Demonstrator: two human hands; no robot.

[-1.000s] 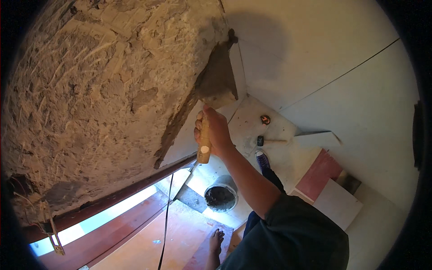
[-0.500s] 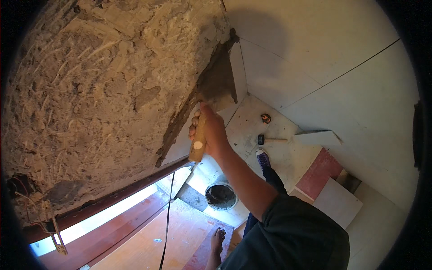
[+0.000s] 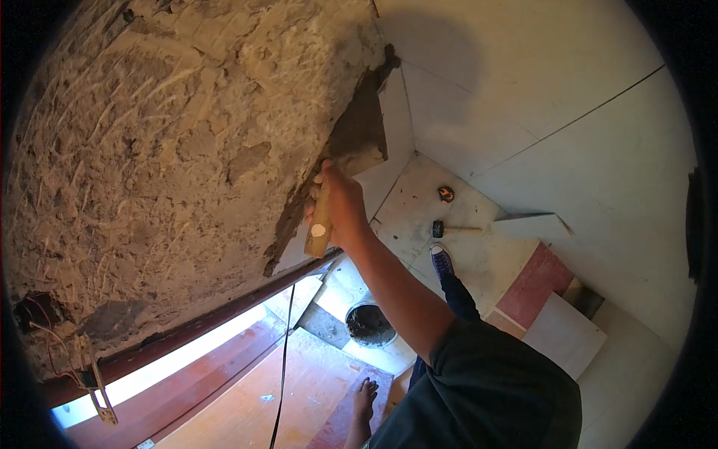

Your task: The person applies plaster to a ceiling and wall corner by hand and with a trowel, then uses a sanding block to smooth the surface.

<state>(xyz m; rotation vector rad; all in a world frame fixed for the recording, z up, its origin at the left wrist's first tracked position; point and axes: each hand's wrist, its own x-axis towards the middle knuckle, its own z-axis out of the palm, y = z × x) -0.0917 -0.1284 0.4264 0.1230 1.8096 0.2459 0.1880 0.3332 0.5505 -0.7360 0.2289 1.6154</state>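
My right hand [image 3: 342,203] is closed around the wooden handle of a trowel [image 3: 319,228]. The wide grey-brown blade lies along the mortar bed [image 3: 288,224] at the lower right edge of the rough wall [image 3: 187,135]. Just beneath the blade is a pale wall tile [image 3: 379,178] set against the wall. My left hand [image 3: 365,396] hangs low near the bottom of the view, over the reddish board. Its fingers look loosely apart, and I see nothing in them.
A bucket of dark mortar [image 3: 370,325] stands below my right forearm. On the floor lie a black-headed mallet [image 3: 439,229] and an orange-black tape measure [image 3: 446,194]. Loose boards [image 3: 565,337] lean at the right. Wires [image 3: 48,344] hang from a wall hole; a dark cable [image 3: 283,374] crosses lower left.
My right hand and the trowel have moved slightly left and up along the mortar edge. The view has shifted a little. My left hand stays low.
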